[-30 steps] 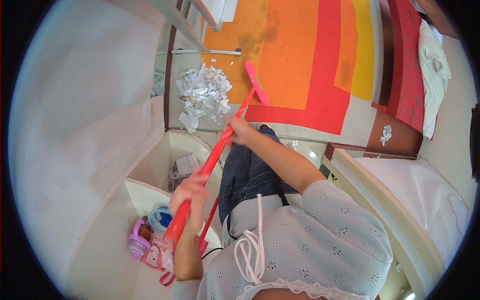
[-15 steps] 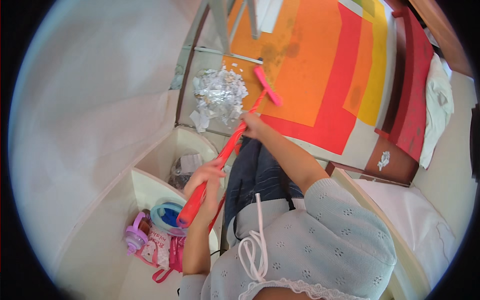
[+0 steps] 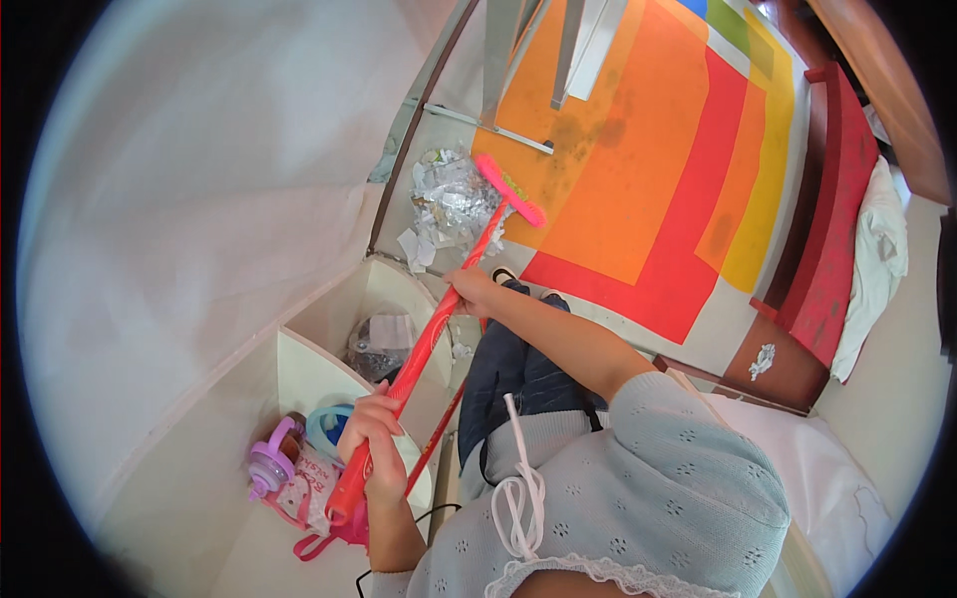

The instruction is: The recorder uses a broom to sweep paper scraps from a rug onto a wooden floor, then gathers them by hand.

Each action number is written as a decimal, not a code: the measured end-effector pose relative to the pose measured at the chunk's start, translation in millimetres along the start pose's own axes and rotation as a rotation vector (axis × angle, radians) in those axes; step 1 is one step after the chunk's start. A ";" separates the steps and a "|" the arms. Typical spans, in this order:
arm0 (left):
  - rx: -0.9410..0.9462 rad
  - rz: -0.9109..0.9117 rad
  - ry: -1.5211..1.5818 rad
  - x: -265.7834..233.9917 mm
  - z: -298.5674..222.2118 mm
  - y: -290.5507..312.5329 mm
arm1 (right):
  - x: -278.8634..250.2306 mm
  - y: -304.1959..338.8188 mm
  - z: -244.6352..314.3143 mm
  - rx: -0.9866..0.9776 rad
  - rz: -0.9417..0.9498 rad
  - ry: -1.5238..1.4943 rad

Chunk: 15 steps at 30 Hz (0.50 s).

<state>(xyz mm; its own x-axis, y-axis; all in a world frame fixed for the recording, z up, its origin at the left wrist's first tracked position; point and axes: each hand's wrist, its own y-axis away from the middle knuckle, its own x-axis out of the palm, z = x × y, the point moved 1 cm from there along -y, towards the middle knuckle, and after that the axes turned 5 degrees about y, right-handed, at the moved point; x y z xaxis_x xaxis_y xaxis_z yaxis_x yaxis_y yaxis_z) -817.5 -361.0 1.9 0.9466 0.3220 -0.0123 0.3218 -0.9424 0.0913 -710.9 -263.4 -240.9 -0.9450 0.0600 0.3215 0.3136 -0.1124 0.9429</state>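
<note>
The broom handle (image 3: 429, 344) looked like smooth, glossy plastic, and the broom head (image 3: 508, 191) was shiny plastic with coarse bristles. The scrap heap (image 3: 449, 204) mixed matt paper with crinkled, glinting film. The floor mat (image 3: 588, 199) looked matt and stained. The frame legs (image 3: 495, 60) had a smooth metallic finish. The sweater (image 3: 618, 478) was patterned knit edged with lace, the jeans (image 3: 506, 349) denim, the corner shelf (image 3: 307, 369) smooth.
</note>
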 end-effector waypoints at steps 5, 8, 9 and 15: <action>-0.013 0.101 0.075 13.4 10.3 -7.3 | -51.4 -11.7 -22.3 -0.052 0.011 -0.172; -0.187 0.086 0.111 23.4 32.0 -30.8 | -52.0 -35.1 -26.9 -0.087 0.003 -0.322; -0.131 0.154 0.108 18.0 34.2 -40.3 | -45.8 -43.0 -27.6 -0.108 -0.028 -0.392; -0.078 0.270 0.049 -5.2 18.2 -77.6 | 16.6 -65.0 -10.4 -0.124 0.089 -0.608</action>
<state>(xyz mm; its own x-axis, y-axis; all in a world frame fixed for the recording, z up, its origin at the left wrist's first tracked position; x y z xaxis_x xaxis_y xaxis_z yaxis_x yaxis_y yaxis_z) -847.0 -291.2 -23.2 0.9953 0.0660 0.0705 0.0539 -0.9854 0.1615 -748.0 -265.4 -297.8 -0.6829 0.5944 0.4247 0.3408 -0.2550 0.9049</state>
